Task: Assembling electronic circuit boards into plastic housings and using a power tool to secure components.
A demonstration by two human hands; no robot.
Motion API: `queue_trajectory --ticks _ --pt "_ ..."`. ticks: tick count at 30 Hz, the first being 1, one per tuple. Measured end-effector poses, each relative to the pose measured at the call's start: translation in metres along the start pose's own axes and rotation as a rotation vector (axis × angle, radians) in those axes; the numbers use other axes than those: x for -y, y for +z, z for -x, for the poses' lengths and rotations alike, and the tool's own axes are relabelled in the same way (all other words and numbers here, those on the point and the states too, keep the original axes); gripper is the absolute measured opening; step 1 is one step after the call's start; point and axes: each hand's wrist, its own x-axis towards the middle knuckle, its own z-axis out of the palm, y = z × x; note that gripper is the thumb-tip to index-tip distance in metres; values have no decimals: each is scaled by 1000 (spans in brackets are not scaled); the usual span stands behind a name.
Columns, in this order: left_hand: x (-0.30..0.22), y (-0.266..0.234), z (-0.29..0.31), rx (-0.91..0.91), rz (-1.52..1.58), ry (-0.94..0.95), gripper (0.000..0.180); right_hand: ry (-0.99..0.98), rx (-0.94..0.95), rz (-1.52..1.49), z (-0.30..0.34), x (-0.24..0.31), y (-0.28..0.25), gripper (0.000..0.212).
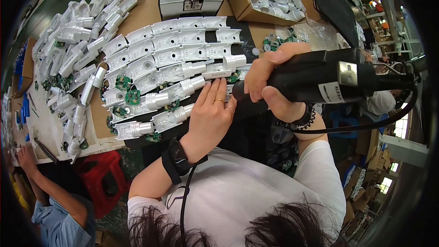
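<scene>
My left hand lies with fingers stretched out, its fingertips resting on a white plastic housing in the near rows. In my right hand is a black corded electric screwdriver, held sideways with its nose pointing left, close to my left fingers. The tip and what it touches are hidden. Curved rows of white housing halves spread beyond my hands; the far ones stand open, while several nearer ones have white cylindrical ends fitted. Small green circuit boards hang at the nearer rows.
Finished-looking white housings are heaped at the left. A cardboard box of white parts and a metal fixture stand at the back. The screwdriver's cable loops at the right. Another person's arm and a red stool are lower left.
</scene>
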Motion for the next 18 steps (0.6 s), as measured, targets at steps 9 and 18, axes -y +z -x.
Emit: queue_trajectory --ticks 9,18 --pt "0 -2 1 15 1 -15 18 -24 56 128 0 -11 0 41" --pt "2 0 2 36 15 -45 19 -27 143 218 -5 -10 5 36"
